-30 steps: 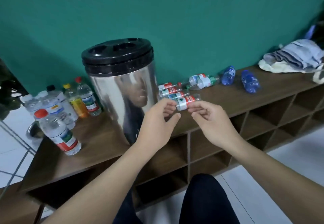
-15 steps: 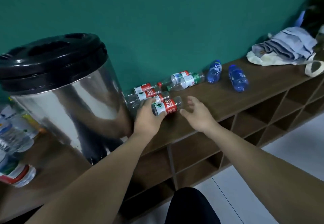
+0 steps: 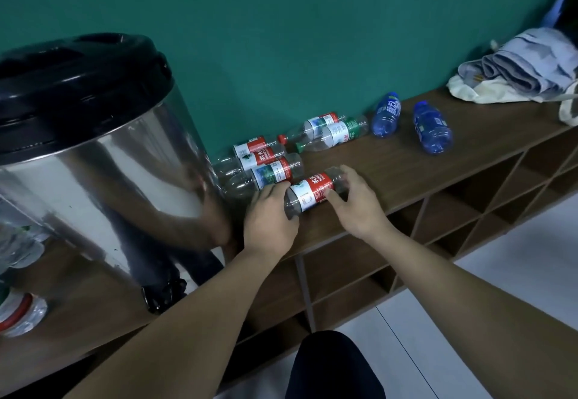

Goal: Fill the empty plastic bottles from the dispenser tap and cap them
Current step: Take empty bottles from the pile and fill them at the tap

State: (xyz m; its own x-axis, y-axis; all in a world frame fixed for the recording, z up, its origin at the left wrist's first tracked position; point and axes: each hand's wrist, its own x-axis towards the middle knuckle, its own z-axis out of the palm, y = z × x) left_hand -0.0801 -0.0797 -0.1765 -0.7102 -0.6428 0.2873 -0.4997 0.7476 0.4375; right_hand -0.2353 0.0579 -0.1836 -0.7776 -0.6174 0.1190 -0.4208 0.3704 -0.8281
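An empty clear bottle with a red label (image 3: 312, 192) lies on its side on the brown shelf top (image 3: 438, 161). My left hand (image 3: 269, 217) holds its neck end, fingers curled round it. My right hand (image 3: 353, 201) grips its base end, thumb on the label. Behind it lie several more empty red-label bottles (image 3: 266, 167), two with red and green caps (image 3: 331, 131), and two blue bottles (image 3: 431, 126). The steel dispenser (image 3: 103, 179) with a black lid stands to the left; its black tap (image 3: 162, 295) sticks out low at the front.
A pile of folded cloth and a white bag (image 3: 519, 76) lies at the shelf's far right. Capped bottles (image 3: 18, 314) show at the left edge beside the dispenser. Open cubbyholes (image 3: 453, 217) run under the shelf top. The green wall is close behind.
I have leaned in and to the right, so the dispenser now fills the left. Both hands went from the air down to the nearest bottle and took hold of it.
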